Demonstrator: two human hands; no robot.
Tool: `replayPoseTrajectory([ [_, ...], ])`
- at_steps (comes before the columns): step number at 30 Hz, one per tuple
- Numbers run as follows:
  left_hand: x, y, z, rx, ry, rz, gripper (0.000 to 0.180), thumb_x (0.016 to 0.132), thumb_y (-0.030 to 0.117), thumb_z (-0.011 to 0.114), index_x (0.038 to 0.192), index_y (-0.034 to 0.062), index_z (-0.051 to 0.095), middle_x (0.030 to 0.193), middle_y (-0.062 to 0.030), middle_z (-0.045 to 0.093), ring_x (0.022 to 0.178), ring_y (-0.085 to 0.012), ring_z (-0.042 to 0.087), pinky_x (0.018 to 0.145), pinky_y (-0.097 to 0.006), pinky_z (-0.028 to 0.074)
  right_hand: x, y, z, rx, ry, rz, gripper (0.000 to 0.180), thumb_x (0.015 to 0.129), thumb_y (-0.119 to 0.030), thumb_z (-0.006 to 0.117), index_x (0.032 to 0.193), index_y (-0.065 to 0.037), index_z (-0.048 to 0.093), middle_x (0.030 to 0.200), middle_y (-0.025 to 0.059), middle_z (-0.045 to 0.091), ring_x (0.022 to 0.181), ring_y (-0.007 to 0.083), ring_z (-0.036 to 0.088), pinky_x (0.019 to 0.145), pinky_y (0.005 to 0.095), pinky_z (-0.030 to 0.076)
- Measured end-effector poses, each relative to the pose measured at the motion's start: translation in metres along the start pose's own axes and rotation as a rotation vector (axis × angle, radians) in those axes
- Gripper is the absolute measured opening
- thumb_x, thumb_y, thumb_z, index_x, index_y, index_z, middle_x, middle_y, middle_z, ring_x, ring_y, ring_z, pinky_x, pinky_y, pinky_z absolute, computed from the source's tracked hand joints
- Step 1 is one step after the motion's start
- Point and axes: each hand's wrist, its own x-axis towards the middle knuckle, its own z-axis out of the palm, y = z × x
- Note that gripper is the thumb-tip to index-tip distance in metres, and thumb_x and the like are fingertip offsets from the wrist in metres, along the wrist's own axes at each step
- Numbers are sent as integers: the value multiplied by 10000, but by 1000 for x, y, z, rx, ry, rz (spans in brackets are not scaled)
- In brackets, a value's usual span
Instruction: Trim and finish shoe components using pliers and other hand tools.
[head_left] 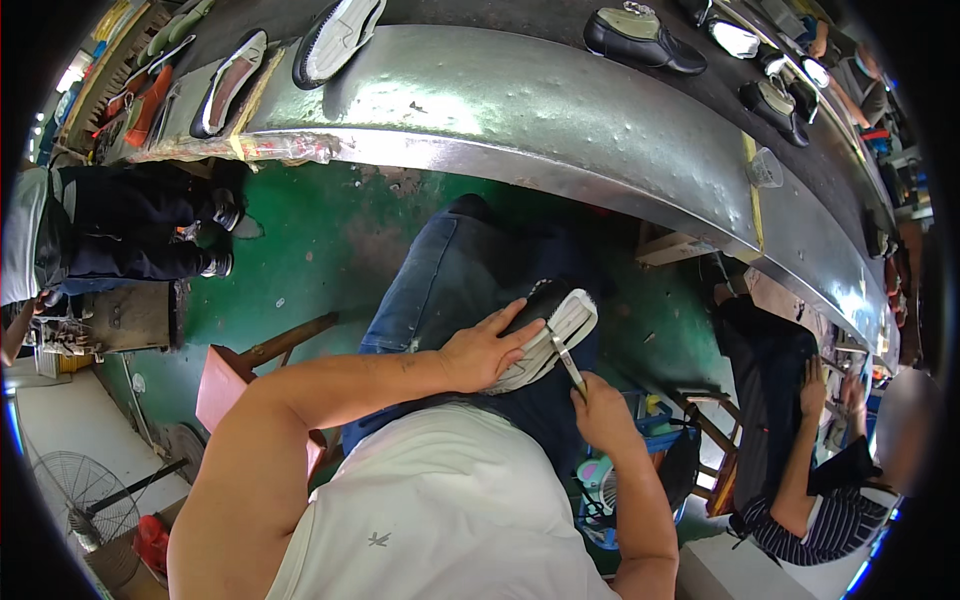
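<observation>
The left grip [485,357] is lying with its fingers spread across a shoe [576,316], pressing on it; the hand's far side is not showing, so I cannot tell whether it is also clasping an edge. The shoe is resting on the person's lap [425,260], its pale underside facing up. It is probably weighing little: the black part is looking soft and pliable, the ridged pale part stiffer, and nothing is suggesting fragility. The black surface may be proving slippery, so a broad hold over the sides is seeming safest, with fingers lying clear of the metal tool [566,358]. That slim tool, likely light and rigid, is meeting the pale underside; its handle is offering the place to hold, and the right grip [607,415] is wrapping around it.

Counting from the left, one shoe is resting on the lap, with one tool meeting it. Along the worktop [480,80], one brown-lined shoe [230,85], one white-bottomed black shoe [338,42] and one black shoe with a pale lining [645,42] are lying well apart; one clear cup [765,168] is sitting farther right, below a crowded group I cannot count.
</observation>
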Motion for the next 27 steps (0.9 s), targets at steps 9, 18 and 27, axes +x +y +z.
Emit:
replayPoseTrajectory([
  [9, 27, 26, -40, 191, -373, -80, 572, 1034, 360, 478, 1578, 313, 305, 1572, -342, 230, 867, -434, 713, 773, -453, 605, 36, -3, 13, 74, 204, -112, 315, 1004, -286, 554, 1113, 9, 564, 1038, 276, 655, 937, 485, 637, 803, 525, 514],
  [18, -2, -6, -12, -71, -70, 43, 755, 963, 286, 613, 1599, 139, 235, 1560, -313, 312, 1139, -473, 623, 999, -439, 514, 12, -6, 18, 121, 125, -93, 350, 1001, -309, 556, 1150, 7, 572, 958, 283, 672, 889, 476, 653, 787, 535, 522],
  [27, -16, 17, -69, -260, -303, -283, 945, 811, 156, 739, 1581, 71, 198, 1347, -295, 565, 1211, -435, 583, 1027, -432, 464, -15, 9, 45, 453, 179, -59, 343, 979, -262, 619, 1175, 16, 582, 855, 189, 674, 787, 313, 683, 746, 383, 540],
])
